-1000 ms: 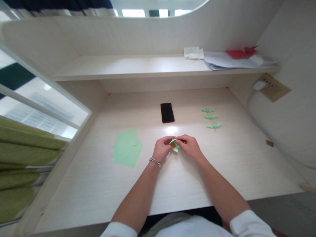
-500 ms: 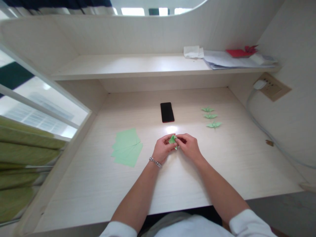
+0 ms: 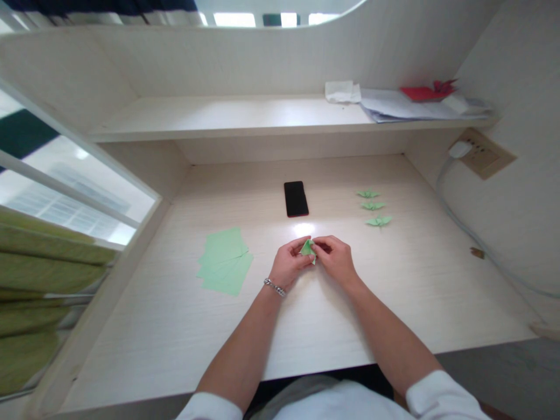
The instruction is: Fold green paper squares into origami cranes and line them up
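Between my two hands is a small piece of folded green paper (image 3: 308, 248), held just above the desk. My left hand (image 3: 288, 262), with a chain bracelet (image 3: 275, 287) on the wrist, pinches it from the left. On the other side my right hand (image 3: 336, 258) grips its right edge with thumb and fingers. The fingers cover part of the folds. To the left lies a fanned stack of green paper sheets (image 3: 225, 262). Three folded green paper cranes (image 3: 378, 221) sit in a column at the right.
A black phone (image 3: 296, 199) lies on the desk (image 3: 175, 338) beyond my hands. Above runs a shelf (image 3: 219, 114) with papers (image 3: 394, 106) and a red item (image 3: 420, 94). A cable (image 3: 455, 216) hangs from the wall socket (image 3: 483, 154) at the right.
The folded green paper has turned slightly and shifted a little to the right in my fingers. Both hands stay in nearly the same place.
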